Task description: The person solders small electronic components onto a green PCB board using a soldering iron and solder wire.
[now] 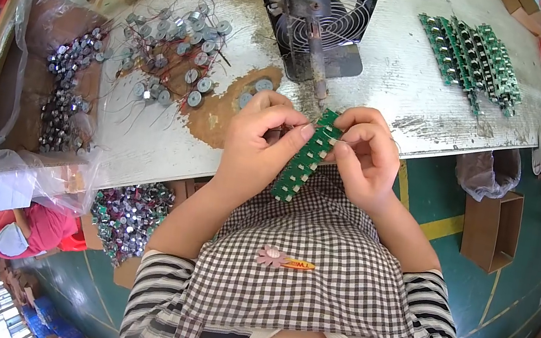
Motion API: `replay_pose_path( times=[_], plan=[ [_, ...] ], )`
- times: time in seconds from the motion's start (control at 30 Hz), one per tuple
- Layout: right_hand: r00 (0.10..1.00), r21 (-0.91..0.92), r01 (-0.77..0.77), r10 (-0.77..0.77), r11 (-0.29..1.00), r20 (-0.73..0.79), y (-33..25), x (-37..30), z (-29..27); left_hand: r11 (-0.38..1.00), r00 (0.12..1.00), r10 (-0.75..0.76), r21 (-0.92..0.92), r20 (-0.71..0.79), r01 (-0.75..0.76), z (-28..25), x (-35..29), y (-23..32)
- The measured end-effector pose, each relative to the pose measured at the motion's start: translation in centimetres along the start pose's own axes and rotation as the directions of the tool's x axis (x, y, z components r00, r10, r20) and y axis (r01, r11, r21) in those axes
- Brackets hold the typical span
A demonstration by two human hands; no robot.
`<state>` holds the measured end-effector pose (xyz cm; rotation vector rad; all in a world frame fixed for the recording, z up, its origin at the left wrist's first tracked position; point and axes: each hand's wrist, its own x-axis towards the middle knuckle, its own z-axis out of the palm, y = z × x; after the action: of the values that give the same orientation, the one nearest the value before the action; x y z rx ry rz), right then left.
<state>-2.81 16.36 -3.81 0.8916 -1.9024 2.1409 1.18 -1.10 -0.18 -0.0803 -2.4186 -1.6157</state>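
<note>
A long green circuit board strip (301, 165) with a row of small pale components is held tilted in front of my apron, just past the table's front edge. My left hand (254, 138) is closed, thumb and fingers pinching the strip's upper left edge. On the opposite side, my right hand (367, 159) is closed with its fingertips at the strip's upper right edge; a thin wire seems to show there. Just beyond the strip, a soldering iron (315, 59) with a wooden handle points downward. Small round motors (196, 37) with thin wires lie scattered to the left.
A black fan (352, 12) stands behind the iron. More circuit board strips (472, 59) lie at the far right. A plastic-lined carton (51, 10) of metal parts is at left. Below are a lined bin (489, 175), an open box (490, 236), and a person in pink (42, 228).
</note>
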Motion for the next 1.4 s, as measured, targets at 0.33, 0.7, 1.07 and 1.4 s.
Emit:
replay_pose_path(
  times=[0.33,0.7,1.07,1.4],
  plan=[
    [1.0,-0.069,-0.002,0.001,0.998,-0.018,-0.4,0.6,0.0,0.934,0.967,-0.237,-0.25,0.096,0.254,0.8,1.3,0.9],
    [0.998,-0.016,-0.055,0.054,0.998,-0.041,-0.4,0.8,0.3,0.887,0.962,-0.267,-0.375,0.059,0.27,1.2,1.4,0.6],
    [0.998,-0.179,0.062,-0.056,0.982,0.037,-0.9,1.7,0.0,0.926,0.973,-0.227,-0.318,-0.034,0.205,1.2,1.3,0.8],
    [0.993,0.097,-0.083,0.091,0.992,-0.08,-0.6,0.4,0.5,0.908,0.971,-0.235,-0.35,0.032,0.232,1.3,0.6,0.2]
  ],
)
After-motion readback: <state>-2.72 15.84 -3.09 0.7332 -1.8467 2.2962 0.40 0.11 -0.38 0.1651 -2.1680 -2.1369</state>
